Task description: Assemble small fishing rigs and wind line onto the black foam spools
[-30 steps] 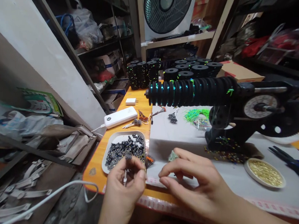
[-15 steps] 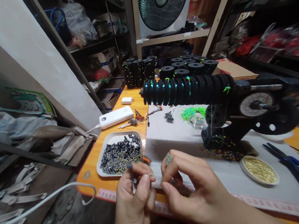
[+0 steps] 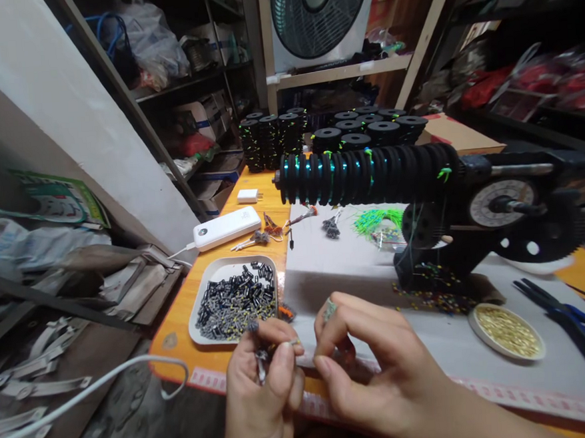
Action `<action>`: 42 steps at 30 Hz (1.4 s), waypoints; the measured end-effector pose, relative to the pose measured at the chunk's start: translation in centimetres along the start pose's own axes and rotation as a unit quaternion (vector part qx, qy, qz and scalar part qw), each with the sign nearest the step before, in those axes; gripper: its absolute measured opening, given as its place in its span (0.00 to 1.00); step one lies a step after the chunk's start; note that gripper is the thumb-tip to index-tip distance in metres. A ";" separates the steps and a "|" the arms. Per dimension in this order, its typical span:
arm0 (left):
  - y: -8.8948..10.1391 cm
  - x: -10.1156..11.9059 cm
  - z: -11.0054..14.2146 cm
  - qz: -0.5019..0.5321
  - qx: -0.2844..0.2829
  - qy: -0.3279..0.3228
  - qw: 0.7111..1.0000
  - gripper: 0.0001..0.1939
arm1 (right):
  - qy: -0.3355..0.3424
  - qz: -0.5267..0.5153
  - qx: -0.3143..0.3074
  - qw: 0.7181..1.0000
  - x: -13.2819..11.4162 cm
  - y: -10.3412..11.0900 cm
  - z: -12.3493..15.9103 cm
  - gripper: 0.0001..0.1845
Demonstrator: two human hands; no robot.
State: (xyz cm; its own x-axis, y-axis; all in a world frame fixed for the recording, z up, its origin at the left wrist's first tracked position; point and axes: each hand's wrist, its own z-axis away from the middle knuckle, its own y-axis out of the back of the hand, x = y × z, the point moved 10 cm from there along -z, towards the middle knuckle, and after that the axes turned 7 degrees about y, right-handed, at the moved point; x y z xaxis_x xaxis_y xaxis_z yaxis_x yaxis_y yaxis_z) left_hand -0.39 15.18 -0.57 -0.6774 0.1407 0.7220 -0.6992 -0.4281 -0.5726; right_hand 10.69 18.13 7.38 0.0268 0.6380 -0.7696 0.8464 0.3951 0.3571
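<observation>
In the lower middle, my left hand (image 3: pixel 269 387) is closed, with thumb and forefinger pinching a thin small piece (image 3: pixel 294 342) that has a yellowish tip. A little bundle of pale stems (image 3: pixel 261 368) with dark grey ends pokes out between the same hand's fingers. Close by on the right, my right hand (image 3: pixel 377 360) has thumb and forefinger pressed together; whatever lies between them is too small to make out. A greenish wrap (image 3: pixel 329 310) covers one of its fingers. Just beyond my left hand stands a white tray (image 3: pixel 215 272) of small black tubes and grey and yellow bits.
A black ridged roller machine (image 3: pixel 370 177) spans the table's back right. Nearby are a dish of gold pieces (image 3: pixel 508 333), pliers (image 3: pixel 571 333), green strands (image 3: pixel 377 222), a power bank (image 3: pixel 227 229) and grey-tipped bundles (image 3: pixel 332 225). Black spools (image 3: pixel 352 141) stand behind; a white cable (image 3: pixel 107 370) hangs left.
Both hands keep almost the same place and pinched pose. The small piece at my left fingertips barely shifts. Nothing else has visibly moved.
</observation>
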 end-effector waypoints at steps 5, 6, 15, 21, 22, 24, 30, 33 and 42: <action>0.1 -0.1 0.1 0.003 0.006 0.006 1.000 0.18 | -0.001 0.001 -0.003 1.000 0.0 -0.1 -0.1 0.08; 0.1 -0.1 0.1 0.002 0.005 0.006 1.000 0.18 | 0.000 0.003 -0.002 1.000 -0.1 -0.1 -0.1 0.08; 0.6 0.5 0.0 -0.043 0.013 -0.060 0.997 0.14 | 0.000 0.031 0.016 0.999 -0.2 0.4 -0.3 0.03; 0.4 0.1 0.2 -0.057 0.003 -0.048 0.997 0.13 | -0.038 0.052 -0.004 0.998 0.2 0.3 -0.4 0.08; 0.5 0.0 0.2 -0.055 0.005 -0.045 0.997 0.14 | -0.044 0.049 -0.008 0.998 0.2 0.2 -0.4 0.08; 0.4 0.2 0.3 -0.066 0.005 -0.057 0.996 0.14 | -0.051 0.043 -0.018 0.998 0.2 0.0 -0.5 0.09; 0.4 0.8 1.0 -0.013 -0.036 -0.053 0.998 0.14 | 0.016 0.085 -0.049 0.995 -1.3 -0.6 -1.2 0.06; 1.0 1.0 1.2 -0.035 -0.060 -0.025 0.997 0.13 | 0.165 0.190 -0.093 0.963 -4.3 -1.7 -1.2 0.06; 4.1 1.7 0.9 -0.345 -0.046 0.011 0.937 0.14 | 0.463 0.405 -0.135 0.776 -7.4 -2.1 -2.4 0.09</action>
State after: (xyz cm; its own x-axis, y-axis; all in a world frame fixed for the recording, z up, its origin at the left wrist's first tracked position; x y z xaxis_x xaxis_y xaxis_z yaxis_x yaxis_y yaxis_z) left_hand -4.23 12.81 -1.32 -0.0606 0.3750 0.9250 -0.9887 -0.1500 -0.0039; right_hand 7.46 14.16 13.63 -0.0071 0.9014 0.4329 0.6061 -0.3404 0.7189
